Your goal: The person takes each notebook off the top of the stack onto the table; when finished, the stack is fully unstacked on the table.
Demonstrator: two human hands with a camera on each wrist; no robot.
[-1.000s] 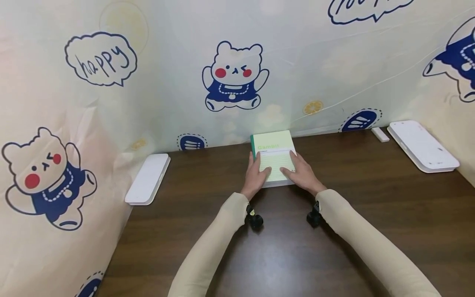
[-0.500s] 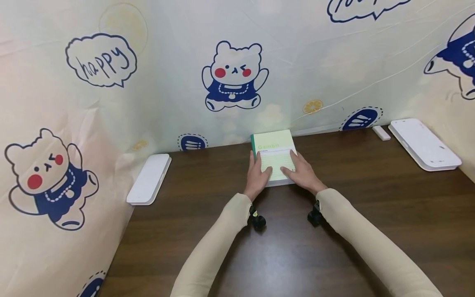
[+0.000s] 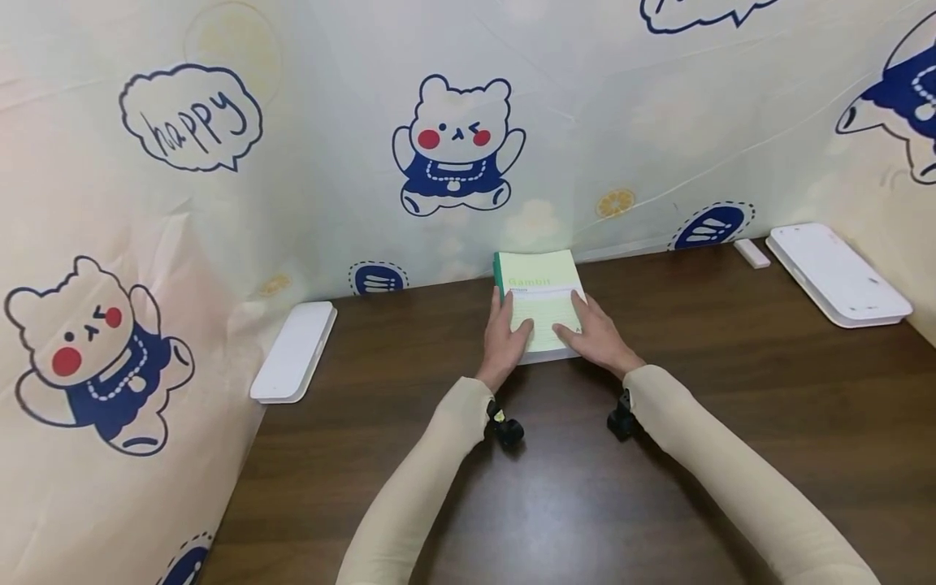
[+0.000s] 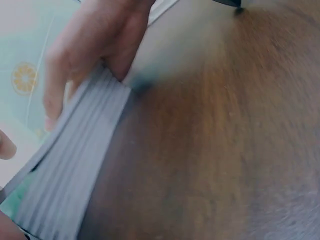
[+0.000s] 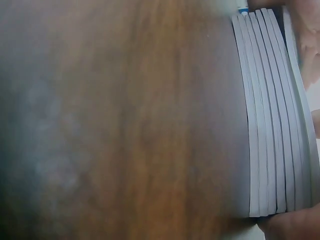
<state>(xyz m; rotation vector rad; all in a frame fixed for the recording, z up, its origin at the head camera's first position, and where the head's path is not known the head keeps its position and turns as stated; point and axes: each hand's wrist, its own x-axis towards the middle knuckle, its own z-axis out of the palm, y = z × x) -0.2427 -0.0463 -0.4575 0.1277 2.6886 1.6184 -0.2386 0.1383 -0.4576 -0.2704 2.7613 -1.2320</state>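
A stack of several notebooks (image 3: 541, 305) with a pale green "Gambit" cover and a green spine lies at the back of the table, near the patterned cloth. My left hand (image 3: 504, 341) grips its left side, thumb over the cover. On the opposite side my right hand (image 3: 601, 337) holds it the same way, thumb pointing inward. Both wrist views show the layered page edges of the notebooks (image 4: 75, 155) in the stack (image 5: 270, 115). The fingers under and behind the sides are mostly hidden.
At the left edge of the brown table (image 3: 409, 455) lies a white oblong case (image 3: 294, 353). Towards the back right are a larger white case (image 3: 837, 276) and a small white block (image 3: 751, 253). A cartoon-printed cloth (image 3: 329, 162) stands behind and at both sides.
The head view has shifted slightly. Both hands keep their hold on the notebook stack, which stays in nearly the same spot.
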